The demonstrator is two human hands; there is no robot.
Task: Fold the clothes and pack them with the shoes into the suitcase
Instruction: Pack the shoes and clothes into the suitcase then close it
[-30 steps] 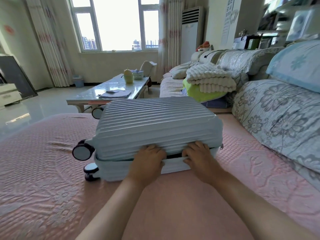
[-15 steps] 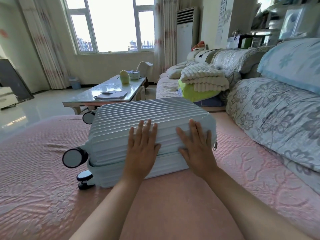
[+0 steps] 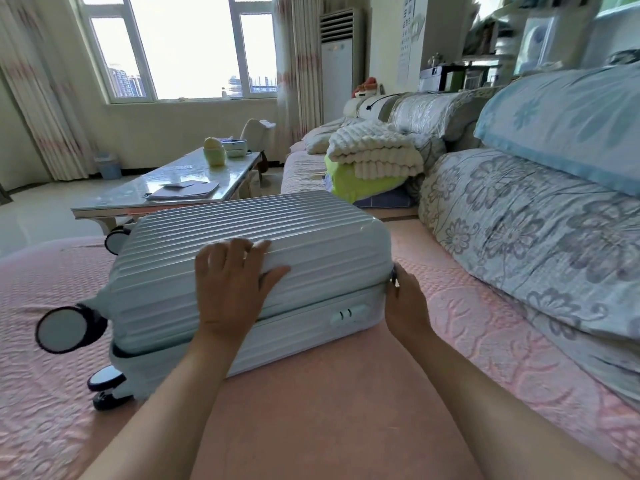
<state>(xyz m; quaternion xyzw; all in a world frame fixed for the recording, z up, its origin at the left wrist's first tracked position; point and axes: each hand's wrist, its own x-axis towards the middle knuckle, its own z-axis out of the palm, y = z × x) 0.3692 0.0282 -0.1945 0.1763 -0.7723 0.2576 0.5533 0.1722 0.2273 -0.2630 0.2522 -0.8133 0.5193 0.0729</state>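
A pink quilted cover (image 3: 519, 341) lies in front. Grey floral cushions (image 3: 536, 237) line its right side, with a pale blue pillow (image 3: 571, 126) above them. A folded cream blanket (image 3: 374, 154) sits on a lime-green bundle (image 3: 360, 183). The glossy surface (image 3: 187, 168) holds papers (image 3: 183, 191) and a yellow-green container (image 3: 214, 152). A blue bin (image 3: 109, 166) stands below the window (image 3: 183, 46), and a tall air conditioner (image 3: 337, 64) stands in the corner.

I see suitcase (image 3: 311, 237) flat on bedspread (image 3: 346, 410) before me, wheels (image 3: 65, 329) at its left end. My left hand (image 3: 232, 282) on lid; right hand (image 3: 405, 306) at its right corner. Coffee table (image 3: 194, 188) behind suitcase. Cushions (image 3: 519, 230) along right, folded blankets (image 3: 374, 154) beyond them.
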